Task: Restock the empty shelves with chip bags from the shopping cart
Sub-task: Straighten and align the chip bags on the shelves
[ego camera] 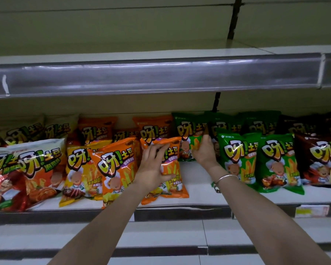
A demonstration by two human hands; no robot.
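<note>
Orange bag (175,166): glossy, upright, with yellow lettering, a cartoon chef and fries; stands at the shelf front.
Left hand (155,165): fingers spread and curled over the orange bag's face, thumb low, gripping it.
Right hand (203,150): just right of the orange bag, fingers closed on a green bag (189,129).
Shelf (199,190): white, under the orange bag.

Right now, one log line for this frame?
left hand: grips orange bag | right hand: holds green bag | both bags: on shelf
</note>
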